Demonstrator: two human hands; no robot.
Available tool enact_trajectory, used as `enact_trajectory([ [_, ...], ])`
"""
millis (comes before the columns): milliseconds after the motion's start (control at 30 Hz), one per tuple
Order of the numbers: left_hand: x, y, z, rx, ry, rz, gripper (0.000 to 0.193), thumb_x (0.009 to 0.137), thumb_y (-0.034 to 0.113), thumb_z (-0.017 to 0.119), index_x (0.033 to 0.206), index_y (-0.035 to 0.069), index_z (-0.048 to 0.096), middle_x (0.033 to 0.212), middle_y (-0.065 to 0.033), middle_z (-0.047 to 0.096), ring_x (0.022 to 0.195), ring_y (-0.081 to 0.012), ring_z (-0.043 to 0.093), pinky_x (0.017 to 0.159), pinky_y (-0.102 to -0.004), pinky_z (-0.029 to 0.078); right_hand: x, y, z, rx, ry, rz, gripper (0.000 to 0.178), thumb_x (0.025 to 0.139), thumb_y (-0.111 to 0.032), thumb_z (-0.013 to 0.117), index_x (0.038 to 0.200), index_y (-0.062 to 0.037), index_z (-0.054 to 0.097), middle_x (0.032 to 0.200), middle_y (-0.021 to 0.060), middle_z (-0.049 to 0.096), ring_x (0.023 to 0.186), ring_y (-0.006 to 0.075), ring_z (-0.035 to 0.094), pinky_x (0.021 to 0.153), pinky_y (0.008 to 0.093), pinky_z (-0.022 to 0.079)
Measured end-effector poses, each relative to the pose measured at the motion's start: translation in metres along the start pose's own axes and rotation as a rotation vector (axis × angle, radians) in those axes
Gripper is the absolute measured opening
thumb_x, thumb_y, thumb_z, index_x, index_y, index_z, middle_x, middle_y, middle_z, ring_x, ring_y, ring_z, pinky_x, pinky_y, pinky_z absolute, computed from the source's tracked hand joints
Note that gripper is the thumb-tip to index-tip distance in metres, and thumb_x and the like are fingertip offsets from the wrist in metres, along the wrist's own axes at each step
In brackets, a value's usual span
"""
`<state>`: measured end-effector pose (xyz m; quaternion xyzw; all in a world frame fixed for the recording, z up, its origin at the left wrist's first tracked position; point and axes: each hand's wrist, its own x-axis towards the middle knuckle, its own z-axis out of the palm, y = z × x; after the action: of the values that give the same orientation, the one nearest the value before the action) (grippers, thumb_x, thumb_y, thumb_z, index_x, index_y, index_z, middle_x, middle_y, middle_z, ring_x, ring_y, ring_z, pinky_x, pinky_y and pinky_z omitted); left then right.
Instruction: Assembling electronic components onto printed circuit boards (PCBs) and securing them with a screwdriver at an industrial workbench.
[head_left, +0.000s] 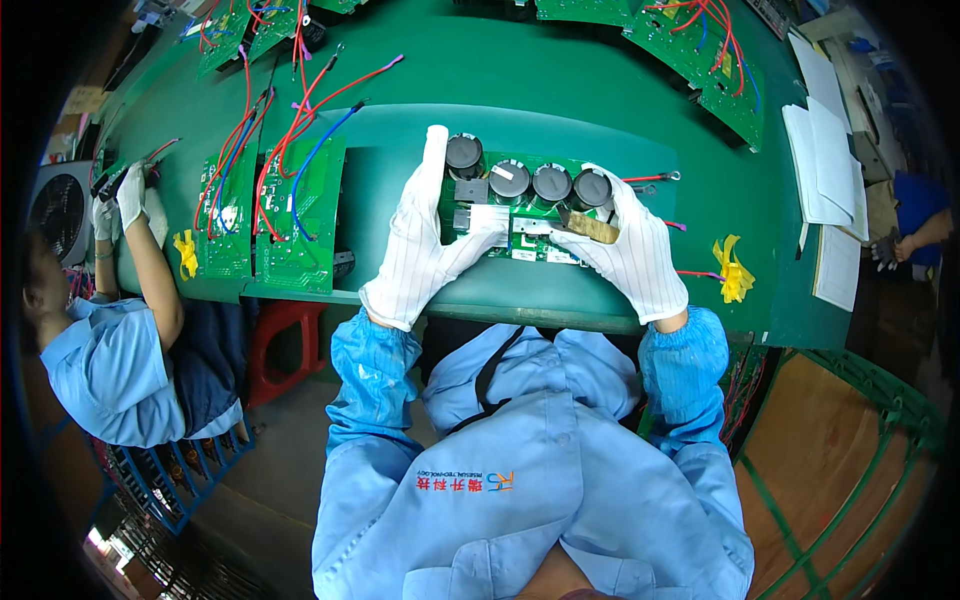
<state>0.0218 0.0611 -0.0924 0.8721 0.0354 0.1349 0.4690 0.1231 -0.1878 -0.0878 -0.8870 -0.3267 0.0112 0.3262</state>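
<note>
Both my hands wear white striped gloves and grip a green circuit board (546, 208) at the table's near edge. Black round capacitors (551, 183) stand in a row along its far side. My left hand (425, 245) is closed on the left end, its index finger stretched out past a capacitor (463, 152) and its thumb by a pale metal block (489, 222). My right hand (640, 250) closes round the right end, thumb near the front components. Between its thumb and fingers shows a short tan piece (593, 228); whether it is loose or fixed I cannot tell.
Green boards with red and blue wires (300, 200) lie to the left, others (700, 70) at the far right. Yellow ties (733, 270) lie on the green table (450, 80). White papers (822, 165) sit at the right edge. A co-worker (110, 350) works at far left.
</note>
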Motion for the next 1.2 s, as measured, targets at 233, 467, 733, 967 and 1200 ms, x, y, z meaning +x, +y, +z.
enact_trajectory([
  [233,0.001,-0.003,0.002,0.007,0.008,0.039,0.107,0.080,0.029,0.082,0.162,-0.002,0.020,0.150,-0.0234,0.048,0.137,-0.0349,0.049,0.117,-0.0435,0.036,-0.003,0.005,0.004,0.018,0.027,0.012,0.081,0.077,-0.056,0.084,0.137,-0.0088,0.056,0.085,0.0101,0.067,0.074,0.0331,0.070,0.063,0.0399,0.054],
  [467,-0.006,-0.001,0.003,-0.029,0.048,0.081,0.103,0.086,0.031,0.078,0.162,-0.002,0.018,0.160,-0.0247,0.036,0.147,-0.0353,0.040,0.123,-0.0446,0.031,-0.016,-0.006,-0.042,0.264,-0.116,0.271,0.063,0.087,-0.035,0.082,0.138,-0.0106,0.054,0.084,0.0086,0.064,0.073,0.0264,0.065,0.067,0.0385,0.052],
  [733,0.016,0.004,0.014,0.055,0.166,0.266,0.079,0.088,0.019,0.079,0.154,0.000,0.040,0.156,-0.0240,0.044,0.145,-0.0416,0.042,0.116,-0.0460,0.040,-0.048,-0.009,-0.069,0.158,-0.169,0.098,0.025,0.096,-0.017,0.071,0.117,-0.0062,0.062,0.101,0.0117,0.071,0.088,0.0348,0.070,0.071,0.0405,0.055],
  [967,0.018,-0.006,0.016,-0.013,0.156,0.264,0.064,0.090,0.012,0.076,0.147,0.002,0.050,0.148,-0.0202,0.053,0.141,-0.0411,0.047,0.113,-0.0451,0.044,-0.038,-0.013,-0.063,-0.459,-0.104,-0.263,0.024,0.091,-0.024,0.072,0.114,-0.0152,0.069,0.095,0.0029,0.065,0.078,0.0245,0.065,0.066,0.0369,0.051],
  [1200,0.018,-0.003,0.017,-0.029,0.149,0.279,0.063,0.090,0.012,0.075,0.148,0.003,0.050,0.149,-0.0219,0.048,0.135,-0.0398,0.052,0.111,-0.0443,0.045,-0.039,-0.004,-0.041,-0.442,-0.029,-0.265,0.029,0.087,-0.027,0.075,0.114,-0.0156,0.069,0.088,0.0040,0.061,0.075,0.0226,0.064,0.063,0.0385,0.049],
])
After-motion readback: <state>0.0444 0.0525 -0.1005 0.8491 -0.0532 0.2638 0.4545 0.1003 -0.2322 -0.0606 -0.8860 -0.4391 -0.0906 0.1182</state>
